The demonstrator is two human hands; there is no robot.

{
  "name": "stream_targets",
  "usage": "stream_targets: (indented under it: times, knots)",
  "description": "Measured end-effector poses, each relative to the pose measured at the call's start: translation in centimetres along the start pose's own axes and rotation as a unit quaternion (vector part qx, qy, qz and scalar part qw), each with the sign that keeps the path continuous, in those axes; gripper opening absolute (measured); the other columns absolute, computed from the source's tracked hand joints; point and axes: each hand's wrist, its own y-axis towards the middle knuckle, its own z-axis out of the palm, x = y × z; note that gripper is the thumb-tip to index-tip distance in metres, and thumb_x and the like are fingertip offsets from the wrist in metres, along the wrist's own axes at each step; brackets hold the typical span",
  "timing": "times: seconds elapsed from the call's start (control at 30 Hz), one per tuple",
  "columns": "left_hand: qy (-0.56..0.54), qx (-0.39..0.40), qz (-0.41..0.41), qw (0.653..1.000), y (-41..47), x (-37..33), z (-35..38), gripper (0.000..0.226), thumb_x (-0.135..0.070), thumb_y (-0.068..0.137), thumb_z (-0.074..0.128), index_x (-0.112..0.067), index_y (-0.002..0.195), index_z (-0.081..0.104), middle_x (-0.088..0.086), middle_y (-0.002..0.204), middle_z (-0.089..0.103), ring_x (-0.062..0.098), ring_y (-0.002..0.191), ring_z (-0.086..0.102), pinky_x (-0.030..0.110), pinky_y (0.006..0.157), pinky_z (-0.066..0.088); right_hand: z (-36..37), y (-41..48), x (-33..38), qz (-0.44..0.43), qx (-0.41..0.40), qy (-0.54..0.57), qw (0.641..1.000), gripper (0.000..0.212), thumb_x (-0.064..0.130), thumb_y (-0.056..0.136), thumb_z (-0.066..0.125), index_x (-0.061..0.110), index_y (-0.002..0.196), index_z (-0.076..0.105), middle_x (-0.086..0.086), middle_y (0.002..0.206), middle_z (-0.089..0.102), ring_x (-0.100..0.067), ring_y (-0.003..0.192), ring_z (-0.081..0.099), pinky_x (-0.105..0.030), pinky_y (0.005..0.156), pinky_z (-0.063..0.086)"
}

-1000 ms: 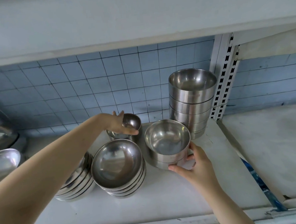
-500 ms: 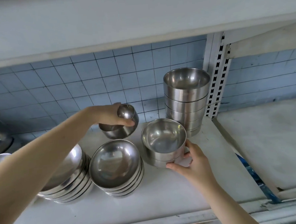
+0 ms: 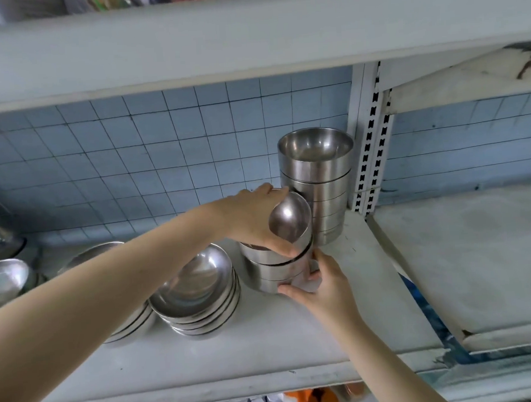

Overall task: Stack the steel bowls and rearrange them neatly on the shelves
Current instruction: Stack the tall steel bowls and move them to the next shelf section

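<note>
Gripping a shiny tilted small bowl [image 3: 290, 219], left hand [image 3: 253, 220]; right hand [image 3: 322, 286] clasps dull short stack [image 3: 276, 270].

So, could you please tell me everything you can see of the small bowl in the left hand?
The small bowl is shiny steel, round-bottomed and plain. It is tilted steeply, its hollow facing the camera. The left hand grips its rim from the left and above. Its lower edge sits in or just over the short stack of straight-sided bowls, which the right hand steadies at the base.
</note>
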Motion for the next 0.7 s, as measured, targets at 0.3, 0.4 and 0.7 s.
stream_targets:
  times: [0.3, 0.4, 0.7]
  knots:
    - [0.046, 0.076, -0.025, 0.996, 0.8, 0.1, 0.2, 0.127, -0.089, 0.056, 0.058, -0.041, 0.152, -0.011, -0.014, 0.163, -0.008, 0.024, 0.151, 0.006, 0.057, 0.116, 0.022, -0.8, 0.3, 0.0, -0.007, 0.036, -0.007, 0.999, 0.098, 0.074, 0.055, 0.073, 0.023, 0.135, 0.050, 0.010, 0.119, 0.059, -0.006, 0.103, 0.063, -0.017, 0.083, 0.051]
    - [0.000, 0.067, -0.022, 0.998, 0.1, 0.8, 0.6, 0.119, -0.082, 0.068, 0.058, -0.038, 0.153, -0.012, -0.010, 0.161, -0.025, 0.021, 0.150, -0.017, 0.058, 0.120, 0.007, -2.8, 0.0, 1.1, -0.042, 0.028, -0.009, 0.999, 0.086, 0.072, 0.069, 0.066, 0.024, 0.137, 0.049, 0.014, 0.125, 0.054, -0.006, 0.113, 0.056, -0.022, 0.089, 0.049]
    - [-0.014, -0.009, -0.097, 0.995, -6.9, 7.8, -2.7, 0.096, -0.086, 0.064, 0.036, -0.040, 0.149, 0.033, -0.019, 0.159, 0.023, 0.009, 0.145, 0.026, 0.030, 0.116, 0.017, -6.7, 4.5, 12.1, -0.232, 0.016, -0.160, 0.959, 0.041, 0.049, 0.084, 0.059, 0.018, 0.109, 0.071, 0.007, 0.111, 0.067, -0.016, 0.106, 0.060, -0.033, 0.095, 0.048]
